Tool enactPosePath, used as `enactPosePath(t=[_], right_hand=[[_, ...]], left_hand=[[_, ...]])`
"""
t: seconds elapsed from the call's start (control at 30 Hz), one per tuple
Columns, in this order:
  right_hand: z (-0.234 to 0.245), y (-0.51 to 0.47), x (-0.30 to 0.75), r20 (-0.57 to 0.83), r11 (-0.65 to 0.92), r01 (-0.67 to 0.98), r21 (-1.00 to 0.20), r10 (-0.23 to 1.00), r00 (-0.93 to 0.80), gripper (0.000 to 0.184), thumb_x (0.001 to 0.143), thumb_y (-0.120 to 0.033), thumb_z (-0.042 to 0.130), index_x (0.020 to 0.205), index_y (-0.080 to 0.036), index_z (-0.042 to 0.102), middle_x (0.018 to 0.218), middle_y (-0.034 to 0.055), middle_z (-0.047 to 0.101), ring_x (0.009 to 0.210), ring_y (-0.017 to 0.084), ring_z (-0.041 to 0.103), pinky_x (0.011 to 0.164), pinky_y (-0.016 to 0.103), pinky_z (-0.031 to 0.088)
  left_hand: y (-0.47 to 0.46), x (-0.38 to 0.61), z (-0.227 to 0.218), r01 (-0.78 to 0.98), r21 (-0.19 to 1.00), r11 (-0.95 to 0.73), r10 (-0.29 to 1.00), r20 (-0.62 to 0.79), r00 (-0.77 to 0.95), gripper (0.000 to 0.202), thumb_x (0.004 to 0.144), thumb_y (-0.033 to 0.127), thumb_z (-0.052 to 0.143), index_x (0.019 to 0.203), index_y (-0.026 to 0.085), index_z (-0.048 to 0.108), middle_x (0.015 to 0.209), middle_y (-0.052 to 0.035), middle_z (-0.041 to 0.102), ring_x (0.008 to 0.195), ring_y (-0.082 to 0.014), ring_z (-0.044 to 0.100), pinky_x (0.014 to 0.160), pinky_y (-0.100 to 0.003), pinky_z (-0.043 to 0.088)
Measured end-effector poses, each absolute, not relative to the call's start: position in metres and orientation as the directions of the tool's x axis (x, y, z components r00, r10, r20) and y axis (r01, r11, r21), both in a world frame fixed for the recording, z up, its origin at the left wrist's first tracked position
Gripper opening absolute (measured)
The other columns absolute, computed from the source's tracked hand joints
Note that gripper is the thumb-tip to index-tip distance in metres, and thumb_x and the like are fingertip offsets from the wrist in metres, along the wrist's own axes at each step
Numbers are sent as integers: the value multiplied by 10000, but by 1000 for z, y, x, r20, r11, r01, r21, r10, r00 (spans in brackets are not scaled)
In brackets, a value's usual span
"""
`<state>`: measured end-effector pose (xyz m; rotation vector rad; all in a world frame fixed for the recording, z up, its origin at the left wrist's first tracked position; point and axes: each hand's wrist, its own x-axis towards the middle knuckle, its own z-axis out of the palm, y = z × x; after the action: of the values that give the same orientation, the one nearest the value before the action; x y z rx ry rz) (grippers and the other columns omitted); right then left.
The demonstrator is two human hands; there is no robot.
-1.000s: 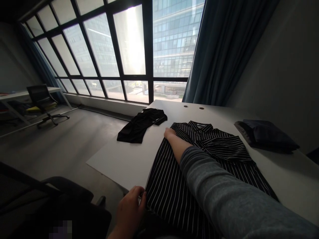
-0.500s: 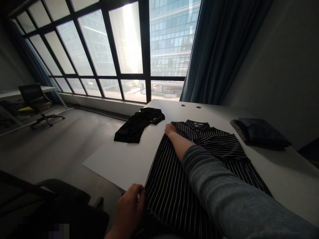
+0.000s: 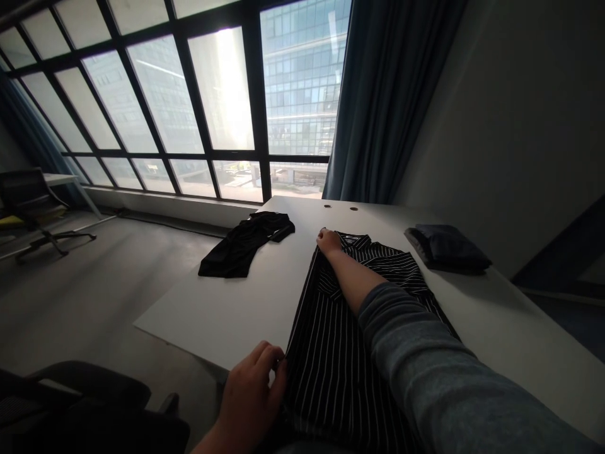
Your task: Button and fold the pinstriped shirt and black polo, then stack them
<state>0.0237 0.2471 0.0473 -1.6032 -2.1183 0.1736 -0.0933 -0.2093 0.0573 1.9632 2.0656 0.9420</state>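
Pinching striped shirt: left fingers at lower side, right fingers near collar.

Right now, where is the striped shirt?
In the head view, the striped shirt lies right of centre on the white table, between the black garment and the folded dark clothes.

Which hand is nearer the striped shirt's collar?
Right: the right hand is beside the collar, gripping the striped shirt; the left hand is farther off, at the shirt's near end.
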Motion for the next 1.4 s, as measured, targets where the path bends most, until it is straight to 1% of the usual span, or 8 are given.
enactPosePath(t=[0.17, 0.3, 0.4, 0.6, 0.9, 1.1, 1.3, 1.4], right_hand=[[53, 240, 69, 320, 267, 881, -390, 937, -142, 231, 951, -207, 574, 1081, -177, 762, 1108, 101, 778, 1040, 214, 694, 901, 252, 472], [51, 233, 100, 312, 234, 885, -402, 944, -108, 221, 938, -207, 583, 1058, -184, 766, 1083, 90, 784, 1008, 209, 703, 879, 248, 469], [46, 229, 117, 305, 217, 887, -407, 948, -92, 215, 934, -204, 584, 1037, -181, 772, 1069, 90, 786, 1004, 210, 705, 872, 248, 466], [33, 222, 136, 274, 183, 892, -413, 959, -70, 230, 926, -194, 590, 1060, -188, 777, 1078, 87, 785, 997, 206, 706, 845, 242, 470], [9, 221, 148, 200, 129, 911, -392, 978, -52, 224, 918, -185, 608, 1042, -200, 794, 1099, 87, 784, 1039, 210, 708, 858, 246, 485], [-8, 220, 155, 150, 98, 928, -359, 988, -46, 251, 919, -176, 598, 1061, -191, 805, 1140, 114, 773, 1088, 232, 698, 901, 274, 498], [-19, 219, 155, 98, 86, 940, -330, 994, -57, 265, 918, -170, 601, 1088, -194, 802, 1162, 115, 760, 1155, 258, 662, 940, 294, 493], [-23, 218, 156, 81, 83, 944, -318, 995, -60, 288, 936, -175, 580, 1131, -189, 791, 1195, 128, 742, 1182, 258, 640, 959, 297, 481]], left_hand=[[-208, -72, 72, 854, 496, -156, 944, 328, -18, 218, 986, 263, 445, 895, 240, 642, 840, -34, 682, 716, -156, 643, 676, -290, 449], [-209, -56, 74, 855, 455, -249, 926, 371, 72, 181, 959, 208, 483, 912, 244, 654, 861, -25, 697, 715, -155, 659, 663, -288, 457], [-210, -46, 71, 856, 423, -298, 924, 354, 147, 159, 934, 177, 521, 930, 250, 661, 882, -24, 708, 726, -161, 673, 661, -288, 466], [-207, -28, 57, 865, 359, -350, 929, 251, 272, 130, 906, 164, 586, 954, 253, 667, 913, -28, 720, 764, -178, 686, 667, -291, 479], [-191, -6, 48, 867, 258, -426, 893, -35, 449, 80, 912, 216, 647, 986, 221, 674, 1008, -43, 743, 864, -219, 732, 733, -300, 543], [-189, 6, 44, 854, 256, -452, 869, -90, 487, 93, 926, 268, 669, 998, 211, 690, 1018, -53, 757, 886, -261, 751, 763, -358, 589], [-186, 12, 28, 834, 243, -496, 842, -99, 530, 153, 905, 325, 720, 1003, 210, 703, 985, -52, 760, 867, -248, 752, 763, -337, 595], [-182, 15, 21, 832, 231, -504, 831, -134, 540, 181, 896, 339, 724, 1023, 210, 710, 1005, -56, 762, 889, -262, 754, 769, -352, 601]])
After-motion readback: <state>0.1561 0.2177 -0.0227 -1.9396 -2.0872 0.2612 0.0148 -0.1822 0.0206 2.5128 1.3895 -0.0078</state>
